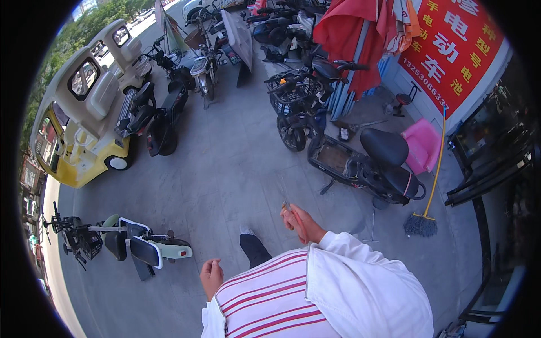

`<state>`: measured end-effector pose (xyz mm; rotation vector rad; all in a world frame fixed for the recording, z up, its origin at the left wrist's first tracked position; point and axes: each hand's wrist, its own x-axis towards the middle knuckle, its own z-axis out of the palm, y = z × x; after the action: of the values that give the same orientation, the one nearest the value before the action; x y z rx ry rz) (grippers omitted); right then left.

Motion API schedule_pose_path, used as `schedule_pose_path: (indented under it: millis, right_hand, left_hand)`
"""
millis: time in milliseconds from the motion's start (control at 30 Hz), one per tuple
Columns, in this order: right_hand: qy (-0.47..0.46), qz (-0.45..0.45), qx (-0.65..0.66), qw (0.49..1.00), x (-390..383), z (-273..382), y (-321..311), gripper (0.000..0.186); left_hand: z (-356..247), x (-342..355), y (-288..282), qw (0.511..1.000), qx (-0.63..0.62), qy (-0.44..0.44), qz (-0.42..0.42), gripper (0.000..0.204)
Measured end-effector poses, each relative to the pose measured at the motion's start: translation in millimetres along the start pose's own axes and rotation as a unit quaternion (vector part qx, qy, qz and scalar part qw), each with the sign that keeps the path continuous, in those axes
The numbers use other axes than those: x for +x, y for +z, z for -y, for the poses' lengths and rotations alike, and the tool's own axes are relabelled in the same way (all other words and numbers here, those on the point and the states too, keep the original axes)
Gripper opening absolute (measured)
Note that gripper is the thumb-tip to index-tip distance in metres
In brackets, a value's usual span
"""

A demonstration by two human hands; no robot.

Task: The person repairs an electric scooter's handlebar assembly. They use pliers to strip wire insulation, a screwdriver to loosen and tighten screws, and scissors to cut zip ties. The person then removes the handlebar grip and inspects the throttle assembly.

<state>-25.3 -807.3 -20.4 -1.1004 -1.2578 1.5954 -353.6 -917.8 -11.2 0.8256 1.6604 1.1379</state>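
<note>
My right hand (297, 221) is closed around a red-handled tool (301, 228), held in front of my body at waist height. A thin tip seems to stick out past the fingers, but its kind is too small and blurred to tell. My left hand (212, 276) hangs at my left side with its fingers loosely curled, and nothing shows in it. The nearest vehicle ahead on the right is a black electric scooter (360, 169), its seat raised and an open compartment (335, 156) showing in its body. Neither hand touches it.
A pale green and white scooter (160, 249) stands at the left. Behind it is a yellow and white three-wheeler (84, 152), with several bikes farther off. On the right are a pink chair (422, 145), a yellow-handled broom (421, 224) and a red sign (451, 45). Grey paving (225, 152) lies between.
</note>
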Motion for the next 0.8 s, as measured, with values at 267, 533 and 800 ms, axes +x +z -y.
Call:
schedule_pose_path:
  millis: [267, 533, 800]
  right_hand:
    - [-0.037, -0.167, -0.076, 0.982, 207.6, 24.8, 25.4, 0.027]
    - [0.028, -0.234, -0.107, 0.966, 350.7, 59.0, 4.2, 0.029]
    - [0.077, -0.245, -0.088, 0.962, 508.0, 86.0, -56.7, 0.044]
  left_hand:
    - [-113.0, 283.8, -2.9, 0.997, -0.010, 0.052, 0.055, 0.018]
    - [-215.0, 518.8, 75.1, 0.972, 0.069, 0.120, 0.189, 0.021]
    - [-293.0, 658.9, 227.0, 0.933, 0.113, 0.097, 0.327, 0.022]
